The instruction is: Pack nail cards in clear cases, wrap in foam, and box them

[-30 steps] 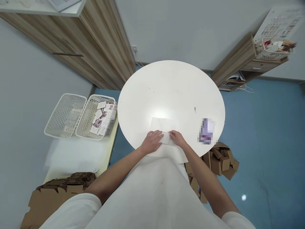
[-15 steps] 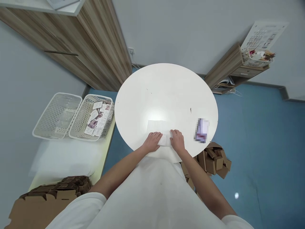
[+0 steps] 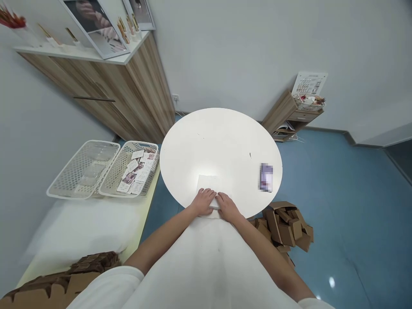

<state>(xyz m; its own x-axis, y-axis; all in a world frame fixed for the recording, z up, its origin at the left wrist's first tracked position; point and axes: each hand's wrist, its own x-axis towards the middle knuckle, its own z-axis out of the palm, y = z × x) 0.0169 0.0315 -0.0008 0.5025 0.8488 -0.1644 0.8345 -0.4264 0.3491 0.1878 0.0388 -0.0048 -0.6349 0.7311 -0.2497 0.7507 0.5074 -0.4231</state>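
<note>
A white sheet (image 3: 207,181), thin and partly folded, lies at the near edge of the round white table (image 3: 222,137). My left hand (image 3: 204,201) rests on its left part, fingers bent over a folded white piece. From the right, my right hand (image 3: 227,207) grips the same piece, its fingertips almost touching those of the left. The hands hide much of the folded part. A purple and white item (image 3: 266,177), blurred by pixelation, lies on the table to the right of my hands.
Two white baskets (image 3: 84,169) (image 3: 128,169) stand on a side table at the left, one with printed cards. Flat cardboard (image 3: 58,287) is stacked at the lower left. Cardboard boxes (image 3: 289,225) fill a carton on the floor at the right. A wooden cabinet (image 3: 135,94) stands behind.
My right hand has moved left, close to my left hand, and the sheet's right part is now folded inward. The camera view has tilted up, showing more of the cabinet top.
</note>
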